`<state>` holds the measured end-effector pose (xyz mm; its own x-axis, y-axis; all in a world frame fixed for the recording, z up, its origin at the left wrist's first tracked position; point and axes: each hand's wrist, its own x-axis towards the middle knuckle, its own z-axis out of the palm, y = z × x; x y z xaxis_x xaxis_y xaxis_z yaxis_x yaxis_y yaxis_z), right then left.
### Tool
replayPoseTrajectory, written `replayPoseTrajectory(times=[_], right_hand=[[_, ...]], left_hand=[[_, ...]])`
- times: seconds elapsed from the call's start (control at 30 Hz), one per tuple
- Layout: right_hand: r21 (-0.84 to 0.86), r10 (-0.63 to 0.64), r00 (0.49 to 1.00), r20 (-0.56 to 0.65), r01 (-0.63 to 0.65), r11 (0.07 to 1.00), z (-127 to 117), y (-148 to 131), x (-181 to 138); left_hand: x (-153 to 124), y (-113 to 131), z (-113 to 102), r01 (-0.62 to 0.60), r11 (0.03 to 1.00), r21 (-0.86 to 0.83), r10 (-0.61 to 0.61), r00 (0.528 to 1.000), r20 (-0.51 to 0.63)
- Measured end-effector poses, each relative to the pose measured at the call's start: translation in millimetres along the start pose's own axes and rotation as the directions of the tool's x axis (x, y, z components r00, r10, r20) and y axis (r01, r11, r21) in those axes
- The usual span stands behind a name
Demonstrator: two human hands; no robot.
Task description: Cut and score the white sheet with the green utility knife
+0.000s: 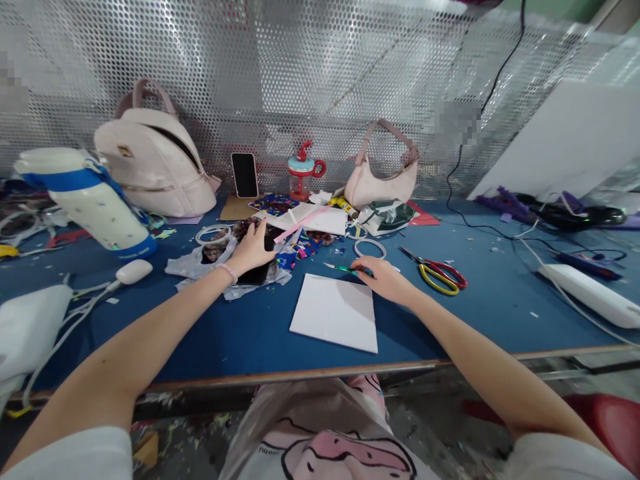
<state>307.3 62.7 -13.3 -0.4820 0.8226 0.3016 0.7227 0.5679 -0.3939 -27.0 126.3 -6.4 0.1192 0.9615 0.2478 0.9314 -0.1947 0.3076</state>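
My left hand [253, 250], fingers apart, rests over a pile of fabric scraps [197, 263] and a dark flat thing [256, 275] that looks like a phone. Whether it presses on them I cannot tell. My right hand [383, 277] is closed around a thin green craft knife [341, 268], its blade pointing left. Just below the knife lies a white square board [334, 313], flat on the blue table [240, 340]. Right of my right hand are scissors [443, 275] with one yellow and one red handle.
A white tumbler [87, 200] and backpack [155, 163] stand at left. Behind are a propped phone [245, 175], a red cup [300, 183] and a small handbag [383, 180]. White rings [370, 249], paper pieces [327, 220] and cables [570, 287] lie around.
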Motion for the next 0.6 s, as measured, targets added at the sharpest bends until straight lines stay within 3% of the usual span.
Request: replayPoseTrajectory(times=[0.13,0.2,0.23,0.3,0.37,0.47,0.6], right_hand=[[-0.002,0.014,1.0,-0.027,-0.014,1.0,-0.7,1.3,0.2],[-0.001,0.025,0.999,-0.044,-0.025,1.0,-1.0,2.4,0.2],[-0.001,0.03,0.998,-0.052,-0.03,1.0,-1.0,3.1,0.2],[-0.003,0.04,0.997,-0.063,-0.04,0.999,-1.0,4.5,0.0],[-0.008,0.049,0.996,-0.069,-0.049,0.999,-0.8,5.7,-0.2],[-0.012,0.053,0.996,-0.07,-0.054,0.998,-0.4,6.3,-0.3],[-0.009,0.037,0.997,-0.071,-0.038,0.999,-1.3,4.7,-0.4]], left_hand=[[-20.6,18.5,-12.2,-0.127,0.992,-0.011,0.124,0.982,-0.141],[-38.6,35.1,-16.1,-0.422,0.901,-0.103,0.389,0.889,-0.242],[-48.8,44.4,-16.7,-0.524,0.84,-0.137,0.491,0.844,-0.215],[-69.4,62.0,-14.8,-0.654,0.73,-0.198,0.661,0.749,-0.034],[-86.6,75.3,-10.3,-0.67,0.713,-0.207,0.7,0.7,0.142],[-100.2,83.5,-3.7,-0.581,0.799,-0.156,0.594,0.723,0.353],[-100.0,81.4,-1.8,-0.506,0.853,-0.127,0.513,0.771,0.377]])
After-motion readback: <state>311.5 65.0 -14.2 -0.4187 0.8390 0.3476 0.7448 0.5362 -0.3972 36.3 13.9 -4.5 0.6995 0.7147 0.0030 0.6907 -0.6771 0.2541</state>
